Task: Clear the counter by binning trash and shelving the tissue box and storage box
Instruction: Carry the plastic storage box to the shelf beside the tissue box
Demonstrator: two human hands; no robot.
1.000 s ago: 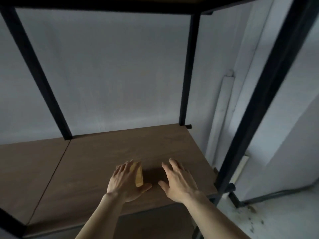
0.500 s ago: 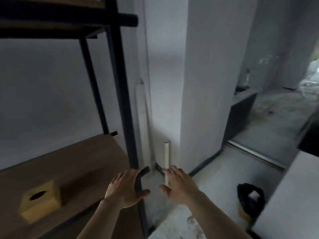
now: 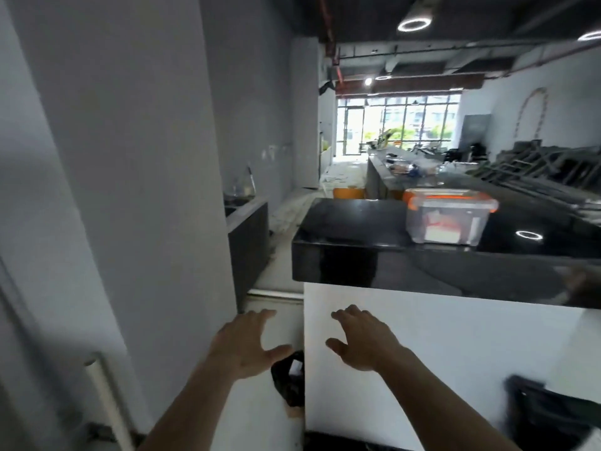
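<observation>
A clear storage box [image 3: 448, 219] with an orange-trimmed lid stands on the glossy black counter [image 3: 354, 229], right of centre and well beyond my reach. My left hand [image 3: 245, 345] and my right hand [image 3: 362, 341] hover side by side, palms down, fingers spread, holding nothing, in front of the counter's white side panel [image 3: 455, 353]. A bin lined with a black bag [image 3: 289, 382] sits on the floor between my hands, by the panel's left edge. The tissue box and the shelf are out of view.
A grey pillar [image 3: 146, 157] fills the left. A white pipe [image 3: 107, 402] leans at its foot. A dark low cabinet [image 3: 247, 232] stands behind the pillar, with a floor passage between it and the counter. A black object [image 3: 553, 415] sits at the lower right.
My view has swung right, from the shelf with the yellow tissue box left on it, past the pillar, to the black counter. Both hands stay empty and spread.
</observation>
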